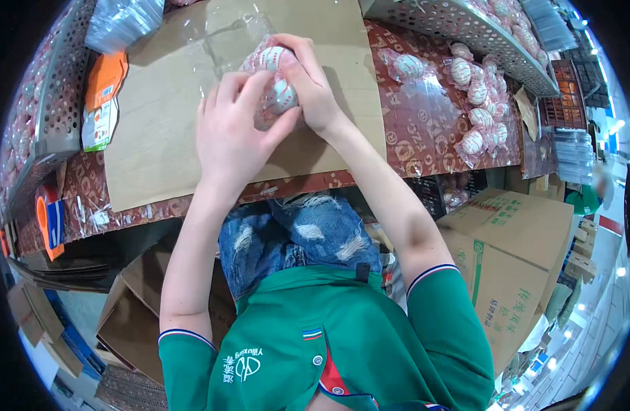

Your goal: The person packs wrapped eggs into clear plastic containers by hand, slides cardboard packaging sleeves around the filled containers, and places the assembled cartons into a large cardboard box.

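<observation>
Two egg-shaped pieces in clear film with red print, wrapped eggs by their look (pixel 281 94), are between my hands above the cardboard sheet (pixel 342 61). My left hand (pixel 234 120) is closed on their left side, its fingers curled and thumb pointing right. From the right, my right hand (pixel 309 81) wraps round them with its fingers over the top. Just beyond my left fingers lies a clear plastic tray (pixel 236 38), partly hidden by my hands. The palm sides of both hands are out of sight.
More wrapped eggs (pixel 481 103) lie on the red-brown tabletop (pixel 418 130) at right. Perforated metal bins (pixel 61 89) flank the work area. Orange printed cards (pixel 106 82) and stacked clear trays (pixel 123 24) sit at left. Large cartons (pixel 507 240) stand below the table.
</observation>
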A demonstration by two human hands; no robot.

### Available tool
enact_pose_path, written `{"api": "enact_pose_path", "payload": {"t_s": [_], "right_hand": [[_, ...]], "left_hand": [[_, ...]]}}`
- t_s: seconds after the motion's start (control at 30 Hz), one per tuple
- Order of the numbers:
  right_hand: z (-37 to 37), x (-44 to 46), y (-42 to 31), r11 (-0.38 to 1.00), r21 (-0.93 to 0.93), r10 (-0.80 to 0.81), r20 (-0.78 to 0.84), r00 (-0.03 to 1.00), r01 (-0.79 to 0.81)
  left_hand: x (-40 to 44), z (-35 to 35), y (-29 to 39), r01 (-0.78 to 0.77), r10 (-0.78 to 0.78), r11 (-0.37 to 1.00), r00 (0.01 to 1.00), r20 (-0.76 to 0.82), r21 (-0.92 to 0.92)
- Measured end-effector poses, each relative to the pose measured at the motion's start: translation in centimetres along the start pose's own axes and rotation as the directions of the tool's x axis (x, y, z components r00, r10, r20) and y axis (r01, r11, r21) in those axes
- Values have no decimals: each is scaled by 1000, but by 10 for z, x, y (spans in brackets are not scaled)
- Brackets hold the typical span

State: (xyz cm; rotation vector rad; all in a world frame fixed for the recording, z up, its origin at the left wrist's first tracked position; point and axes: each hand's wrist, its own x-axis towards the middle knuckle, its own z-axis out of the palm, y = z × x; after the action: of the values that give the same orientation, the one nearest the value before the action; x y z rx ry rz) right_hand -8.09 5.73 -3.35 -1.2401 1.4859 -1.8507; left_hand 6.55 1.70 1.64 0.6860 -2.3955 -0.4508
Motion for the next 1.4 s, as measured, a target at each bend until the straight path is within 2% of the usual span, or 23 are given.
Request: {"api": "enact_pose_path", "payload": {"t_s": [0.1, 0.13, 0.17, 0.2, 0.23, 0.3, 0.37, 0.4, 0.47, 0.53, 0.6, 0.73, 0.8, 0.87, 0.93, 1.0, 1.07, 1.1, 1.13, 1.2, 1.23, 1.33, 1.4], "right_hand": [[-15, 2, -17, 882, 329, 310, 137, 941, -339], [-25, 7, -21, 905, 232, 310, 214, 926, -356], [-35, 13, -26, 925, 134, 307, 288, 907, -356], [-41, 17, -33, 938, -24, 332, 347, 877, -345], [-42, 19, -36, 938, -15, 330, 346, 878, -347], [-41, 21, -40, 968, -131, 250, 386, 888, -216], [-31, 25, -40, 910, 296, 237, 207, 949, -292], [-23, 27, -42, 888, 390, 180, 196, 964, -245], [-6, 23, -23, 970, 142, 161, 229, 960, -196], [2, 18, -8, 959, 226, 106, 277, 955, -172], [-1, 18, -15, 939, 154, 230, 387, 893, -308], [-3, 19, -12, 934, 190, 208, 397, 894, -302], [-5, 18, -18, 958, 176, 155, 351, 923, -228], [-10, 21, -24, 913, 308, 190, 256, 948, -267], [-10, 22, -30, 920, 294, 198, 228, 953, -261], [6, 20, -34, 854, 479, 165, 117, 979, -201], [24, 19, -22, 943, 314, 70, 146, 987, -114], [27, 16, -20, 983, 129, 91, 269, 959, -129], [26, 16, -19, 982, 136, 92, 274, 957, -133], [20, 23, -25, 935, -17, 317, 479, 818, -353], [17, 27, -22, 975, -115, 224, 531, 818, -192], [15, 25, -25, 983, -104, 184, 585, 790, -152], [18, 19, -28, 974, -113, 223, 591, 775, -194]], "left_hand": [[2, -6, 2, -76, 76, 997, 997, 21, -3], [2, -8, -1, -112, 113, 994, 992, 57, -18], [2, -11, -5, -46, 60, 993, 990, 125, -112], [1, -14, -8, -49, 62, 993, 989, 131, -105], [-1, -18, -9, -23, 47, 990, 984, 170, -137], [-6, -18, -17, 2, 32, 986, 977, 210, -164], [-14, -8, -28, -55, 70, 961, 997, 44, -272], [-15, -6, -30, -52, 66, 963, 997, 44, -266], [-13, -7, -32, -204, 203, 969, 979, -19, -142], [-11, -15, -31, -242, 247, 964, 969, 31, -112], [-11, -22, -29, -257, 265, 961, 962, 66, -104], [-13, -24, -27, -233, 242, 966, 967, 82, -110], [-16, -24, -30, -185, 195, 978, 975, 110, -94], [-17, -28, -32, -172, 182, 981, 976, 122, -93], [-18, -32, -35, -164, 175, 982, 976, 129, -89], [-21, -31, -39, -139, 153, 985, 976, 152, -100], [-24, -27, -43, -165, 177, 981, 978, 112, -102], [-27, -26, -45, -196, 205, 975, 976, 77, -106], [-28, -25, -48, -190, 198, 977, 977, 80, -100], [-31, -24, -51, -200, 200, 971, 980, -19, -131], [-33, -26, -49, -196, 196, 972, 981, -15, -129], [-31, -31, -40, -184, 176, 967, 982, -61, -173], [-33, -45, -28, -276, 273, 961, 955, -114, -19]]}}
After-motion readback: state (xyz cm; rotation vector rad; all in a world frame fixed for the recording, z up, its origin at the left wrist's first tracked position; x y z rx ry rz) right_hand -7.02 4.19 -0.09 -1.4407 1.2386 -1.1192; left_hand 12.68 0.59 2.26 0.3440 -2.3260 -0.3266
